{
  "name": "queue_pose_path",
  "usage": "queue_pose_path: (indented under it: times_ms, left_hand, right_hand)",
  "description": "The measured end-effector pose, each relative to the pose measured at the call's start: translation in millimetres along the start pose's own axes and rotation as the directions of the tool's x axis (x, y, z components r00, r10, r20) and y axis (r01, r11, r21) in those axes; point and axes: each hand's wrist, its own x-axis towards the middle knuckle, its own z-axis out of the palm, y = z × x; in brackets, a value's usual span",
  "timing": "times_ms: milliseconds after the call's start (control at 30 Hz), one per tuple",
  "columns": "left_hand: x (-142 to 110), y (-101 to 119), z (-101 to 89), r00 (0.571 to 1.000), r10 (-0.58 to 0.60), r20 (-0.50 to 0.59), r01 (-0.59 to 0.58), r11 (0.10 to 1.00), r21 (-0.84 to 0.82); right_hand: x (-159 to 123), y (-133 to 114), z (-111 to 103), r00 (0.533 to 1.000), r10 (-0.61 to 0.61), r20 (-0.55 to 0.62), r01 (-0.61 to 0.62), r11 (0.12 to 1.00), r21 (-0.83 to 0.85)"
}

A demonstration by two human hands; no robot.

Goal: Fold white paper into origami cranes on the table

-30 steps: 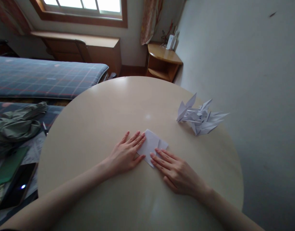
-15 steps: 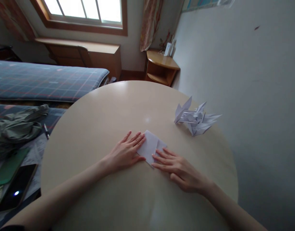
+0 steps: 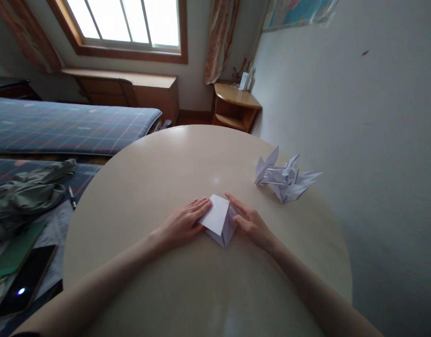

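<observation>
A small folded sheet of white paper point(image 3: 217, 214) lies on the round cream table point(image 3: 159, 164), its upper layer standing slightly off the layers below. Flat on its left side rests my left hand point(image 3: 183, 220), open, fingers together and pressing the paper; the thumb is partly tucked under the flap's edge. At the right edge of the paper is my right hand point(image 3: 252, 224), its index finger stretched toward the far corner and its thumb apart from it, touching the side. The remaining right fingers are curled out of sight. Beyond it stand several white folded-paper figures point(image 3: 286, 178), clustered together.
A wall point(image 3: 384, 140) runs close along the table's right side. To the left lie a phone point(image 3: 26, 278), a green folder point(image 3: 17, 248), a pen point(image 3: 72, 197) and a crumpled grey-green cloth point(image 3: 29, 187). Behind are a plaid mattress point(image 3: 75, 131) and a corner shelf point(image 3: 238, 96).
My right hand has gone from lying spread on the paper to its right edge, index finger now farther away. The paper's top layer has lifted somewhat. The view has tipped up slightly.
</observation>
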Motion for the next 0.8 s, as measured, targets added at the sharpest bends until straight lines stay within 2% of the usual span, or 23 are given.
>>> queue_pose_path:
  times_ms: [133, 233, 300, 433, 533, 600, 700, 800]
  left_hand:
    - [-1, -3, 4.3, 0.987, 0.040, -0.159, -0.055, 0.994, -0.092]
    - [-2, 1, 7.1, 0.946, 0.062, -0.318, -0.111, 0.984, -0.138]
    - [-3, 9, 6.5, 0.916, 0.014, -0.400, -0.089, 0.982, -0.169]
    - [-6, 22, 1.9, 0.881, -0.108, -0.461, -0.033, 0.957, -0.288]
    - [-7, 24, 1.7, 0.865, -0.155, -0.478, -0.059, 0.913, -0.404]
    - [-8, 22, 3.4, 0.847, -0.121, -0.518, -0.142, 0.887, -0.439]
    - [-10, 16, 3.1, 0.820, 0.017, -0.571, -0.287, 0.877, -0.386]
    - [-11, 14, -5.4, 0.835, 0.201, -0.512, -0.357, 0.906, -0.226]
  right_hand:
    - [-6, 3, 7, 0.998, 0.005, -0.061, 0.002, 0.993, 0.114]
    - [-8, 2, 12, 0.983, 0.059, -0.175, -0.020, 0.977, 0.213]
    - [-8, 0, 15, 0.976, 0.102, -0.193, -0.042, 0.956, 0.290]
    - [-9, -2, 17, 0.976, 0.153, -0.157, -0.079, 0.914, 0.398]
    - [-9, 0, 17, 0.972, 0.165, -0.165, -0.084, 0.906, 0.416]
    - [-9, 1, 17, 0.972, 0.181, -0.152, -0.097, 0.892, 0.441]
    - [-9, 4, 17, 0.972, 0.199, -0.124, -0.113, 0.863, 0.493]
    - [-9, 5, 17, 0.972, 0.202, -0.120, -0.111, 0.846, 0.522]
